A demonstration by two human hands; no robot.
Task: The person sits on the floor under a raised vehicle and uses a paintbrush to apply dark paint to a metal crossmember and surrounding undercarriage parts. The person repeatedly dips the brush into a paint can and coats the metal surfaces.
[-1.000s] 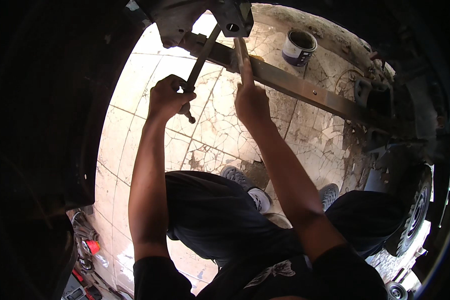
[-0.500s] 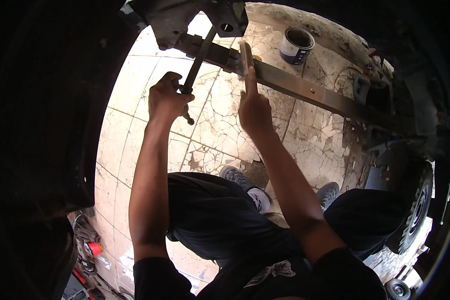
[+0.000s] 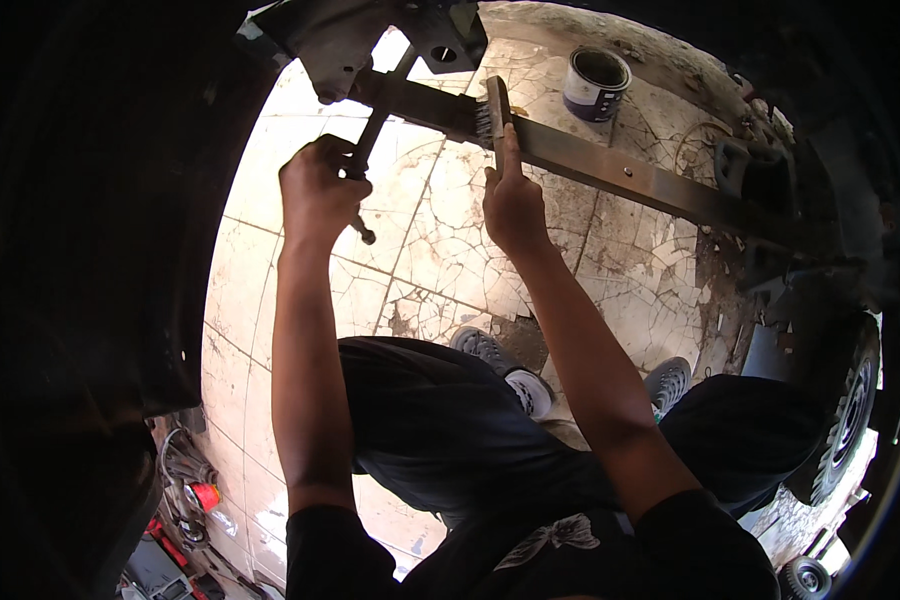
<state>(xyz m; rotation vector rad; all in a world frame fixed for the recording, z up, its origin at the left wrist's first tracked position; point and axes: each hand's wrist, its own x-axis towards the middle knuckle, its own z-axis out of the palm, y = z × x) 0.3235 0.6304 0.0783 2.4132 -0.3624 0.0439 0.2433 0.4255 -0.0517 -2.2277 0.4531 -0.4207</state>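
My right hand [image 3: 516, 213] grips a bristle brush [image 3: 499, 100], its index finger stretched along the handle. The dark bristles face left and touch, or nearly touch, a long metal bar [image 3: 590, 164] that slants down to the right. My left hand [image 3: 318, 192] is closed around a dark metal rod [image 3: 376, 120], which rises past the bar to a bracket [image 3: 440, 40] above. The rod's rounded lower end sticks out below my fingers. A darker sleeve-like section [image 3: 425, 107] of the bar lies between rod and brush.
An open paint can [image 3: 595, 95] stands on the cracked tile floor [image 3: 440, 220] beyond the bar. Dark panels close in on the left. Tools and a red-orange item [image 3: 206, 496] lie at lower left. A tyre [image 3: 850, 410] is at right, beyond my shoes [image 3: 667, 382].
The brush has turned so its bristles now show at the left. My left hand has shifted slightly left and up with the rod. The whole view has shifted a little.
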